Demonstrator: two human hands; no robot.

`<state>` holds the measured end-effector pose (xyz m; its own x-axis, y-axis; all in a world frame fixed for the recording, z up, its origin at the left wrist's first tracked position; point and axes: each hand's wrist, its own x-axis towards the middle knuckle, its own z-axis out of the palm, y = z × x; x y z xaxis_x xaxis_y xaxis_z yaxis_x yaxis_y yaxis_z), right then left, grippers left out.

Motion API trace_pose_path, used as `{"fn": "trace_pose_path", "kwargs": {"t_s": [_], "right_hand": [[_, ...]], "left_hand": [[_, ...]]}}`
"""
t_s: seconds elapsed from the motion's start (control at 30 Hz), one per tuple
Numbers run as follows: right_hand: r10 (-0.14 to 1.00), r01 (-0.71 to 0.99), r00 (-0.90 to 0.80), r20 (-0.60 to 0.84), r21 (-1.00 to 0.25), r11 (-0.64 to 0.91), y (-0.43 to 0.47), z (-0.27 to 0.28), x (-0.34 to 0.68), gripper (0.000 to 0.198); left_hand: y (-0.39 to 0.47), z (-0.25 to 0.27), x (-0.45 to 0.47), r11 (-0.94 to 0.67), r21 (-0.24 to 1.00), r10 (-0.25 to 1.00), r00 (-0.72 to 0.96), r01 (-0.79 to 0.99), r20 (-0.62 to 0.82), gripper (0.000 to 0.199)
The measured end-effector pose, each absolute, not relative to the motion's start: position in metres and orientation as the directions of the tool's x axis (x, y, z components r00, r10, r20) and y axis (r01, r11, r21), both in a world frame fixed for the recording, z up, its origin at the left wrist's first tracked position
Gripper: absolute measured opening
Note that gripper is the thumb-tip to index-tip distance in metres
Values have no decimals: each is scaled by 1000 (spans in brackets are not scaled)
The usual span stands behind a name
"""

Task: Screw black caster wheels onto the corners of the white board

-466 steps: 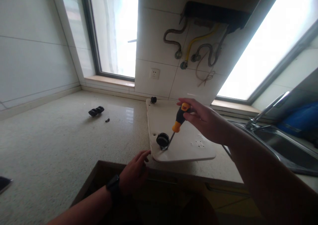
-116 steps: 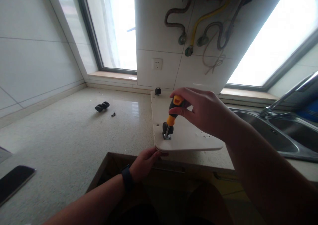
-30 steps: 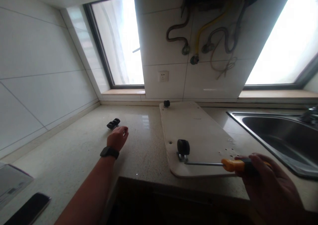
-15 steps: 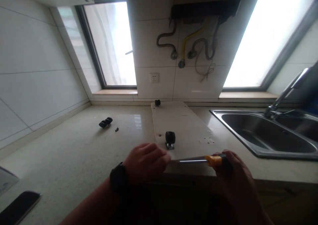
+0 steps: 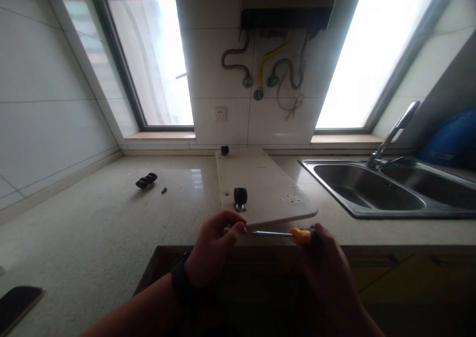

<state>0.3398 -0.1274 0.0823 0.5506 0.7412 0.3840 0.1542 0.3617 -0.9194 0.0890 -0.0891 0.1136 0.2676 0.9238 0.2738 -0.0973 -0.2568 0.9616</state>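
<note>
My right hand (image 5: 322,257) is wrapped round the orange and dark handle of a screwdriver (image 5: 275,234), its shaft pointing left. Just short of the tip, my left hand (image 5: 217,243) is pinched together; anything between the fingertips is too small to name. Both hands are over the counter's front edge, before a white board (image 5: 260,178). A black caster wheel (image 5: 240,197) stands on a metal plate at the board's near left corner, close above my left fingers. Another caster wheel (image 5: 224,150) stands at the far left corner.
Left of the board lie black casters (image 5: 146,180) side by side and some small dark screws (image 5: 164,191). A dark flat object (image 5: 20,305) lies at the lower left. A steel sink (image 5: 357,213) with a tap (image 5: 394,134) is at the right. Pipes (image 5: 260,69) hang on the wall.
My left fingers, which were at the screwdriver's tip, are now a little apart from it. The screwdriver sits further left in the picture. The view has shifted, and the board's front edge shows more.
</note>
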Motion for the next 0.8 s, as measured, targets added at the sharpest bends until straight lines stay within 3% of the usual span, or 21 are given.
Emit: {"fn": "trace_pose_path", "kwargs": {"t_s": [0.1, 0.33, 0.8], "right_hand": [[748, 128, 555, 363, -926, 355, -131, 90, 336, 43], [807, -207, 583, 95, -943, 261, -133, 109, 324, 40], [807, -353, 589, 45, -884, 307, -125, 83, 330, 38]], "left_hand": [[-89, 106, 92, -137, 965, 930, 306, -225, 203, 18], [-94, 108, 97, -2, 918, 922, 355, -395, 155, 25], [-98, 112, 106, 112, 875, 933, 352, -471, 70, 31]]}}
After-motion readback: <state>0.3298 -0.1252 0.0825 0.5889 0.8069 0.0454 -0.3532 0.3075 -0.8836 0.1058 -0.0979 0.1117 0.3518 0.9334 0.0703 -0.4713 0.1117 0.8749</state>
